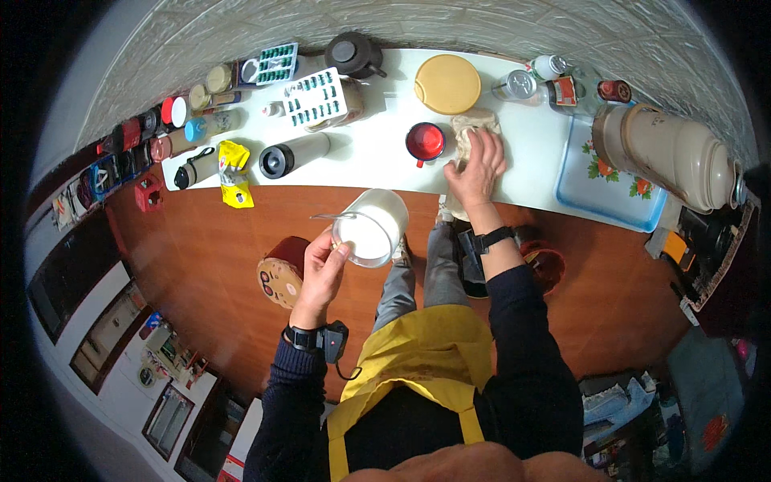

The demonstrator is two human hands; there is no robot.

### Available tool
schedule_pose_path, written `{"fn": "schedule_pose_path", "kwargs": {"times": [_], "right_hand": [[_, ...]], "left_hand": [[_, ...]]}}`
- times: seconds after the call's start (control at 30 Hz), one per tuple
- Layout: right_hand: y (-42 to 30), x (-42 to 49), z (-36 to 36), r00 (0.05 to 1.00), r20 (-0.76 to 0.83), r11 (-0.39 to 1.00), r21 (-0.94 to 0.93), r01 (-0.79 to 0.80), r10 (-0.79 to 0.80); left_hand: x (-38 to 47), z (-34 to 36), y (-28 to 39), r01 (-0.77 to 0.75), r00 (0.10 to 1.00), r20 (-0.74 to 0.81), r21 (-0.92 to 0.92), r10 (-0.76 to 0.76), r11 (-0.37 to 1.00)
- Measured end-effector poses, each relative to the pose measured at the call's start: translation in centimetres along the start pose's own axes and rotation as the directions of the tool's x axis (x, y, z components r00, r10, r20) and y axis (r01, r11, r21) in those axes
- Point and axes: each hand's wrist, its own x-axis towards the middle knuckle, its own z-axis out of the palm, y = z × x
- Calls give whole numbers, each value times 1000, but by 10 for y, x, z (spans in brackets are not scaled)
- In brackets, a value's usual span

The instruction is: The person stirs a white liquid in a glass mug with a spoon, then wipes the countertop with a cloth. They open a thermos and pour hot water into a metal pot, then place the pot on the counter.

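Observation:
My left hand [325, 265] grips the side of a clear jug [370, 228] with white contents, tilted toward me in front of the table's near edge. On the white table [373, 153], my right hand [480, 169] has its bent fingers on a crumpled beige cloth [474, 123]. Part of that cloth hangs over the front edge, below the wrist. Just left of the cloth stands a dark-rimmed mug with a red inside [425, 142]. A round yellow lid [447, 84] lies behind them.
A steel tumbler [295, 155], a yellow pouch [235, 175] and a dark teapot [354, 55] stand at left. Blister packs [316, 99] rest on a jar. At right, a thermos flask [668, 158] lies across a blue-rimmed tray [608, 205]. A round stool [281, 271] stands on the floor.

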Motion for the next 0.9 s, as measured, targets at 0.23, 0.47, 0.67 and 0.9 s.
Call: {"fn": "schedule_pose_path", "kwargs": {"times": [0.23,0.47,0.67,0.9], "right_hand": [[-37,24,2,918,327,972,11,234,-225],[-66,36,18,929,297,975,34,221,-221],[-98,67,50,967,201,984,122,131,-154],[-66,41,56,936,190,945,198,261,-298]], "left_hand": [[-16,-10,3,19,997,-80,28,-17,999],[-25,-26,-6,-3,992,-123,-42,-2,999],[-31,-39,-12,-40,989,-148,-77,28,996],[-31,-42,-13,-63,982,-183,-89,46,994]]}}
